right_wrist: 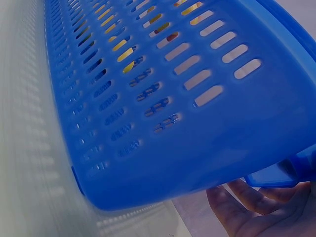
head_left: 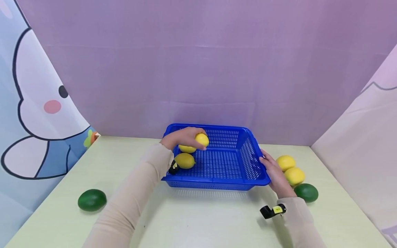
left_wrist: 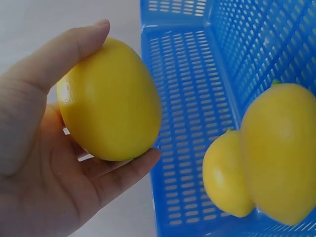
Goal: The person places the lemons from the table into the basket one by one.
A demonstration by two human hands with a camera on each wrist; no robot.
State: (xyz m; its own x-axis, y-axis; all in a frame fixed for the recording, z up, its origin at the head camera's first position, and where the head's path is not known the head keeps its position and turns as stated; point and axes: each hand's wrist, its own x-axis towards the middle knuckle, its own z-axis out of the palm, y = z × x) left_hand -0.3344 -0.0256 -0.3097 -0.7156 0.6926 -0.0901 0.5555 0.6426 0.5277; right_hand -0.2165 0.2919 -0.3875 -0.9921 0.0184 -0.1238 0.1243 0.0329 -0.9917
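Observation:
My left hand (head_left: 187, 136) holds a yellow lemon (head_left: 202, 139) over the left part of a blue plastic basket (head_left: 217, 184). In the left wrist view the thumb and fingers curve round this lemon (left_wrist: 111, 101) from opposite sides. Two more lemons lie inside the basket at its left end, the nearer lemon (head_left: 184, 161) plainly visible and the farther one (head_left: 186, 149) partly covered by the hand. At the basket's right side my right hand (head_left: 276, 174) grips the rim. The right wrist view shows its fingers (right_wrist: 227, 207) at the rim's underside.
To the right of the basket, two lemons (head_left: 295, 176) and a dark green avocado-shaped fruit (head_left: 306, 193) sit close together on the pale table (head_left: 198, 220). Another green fruit (head_left: 92, 200) lies at the left. A purple cloth (head_left: 198, 69) hangs behind the basket.

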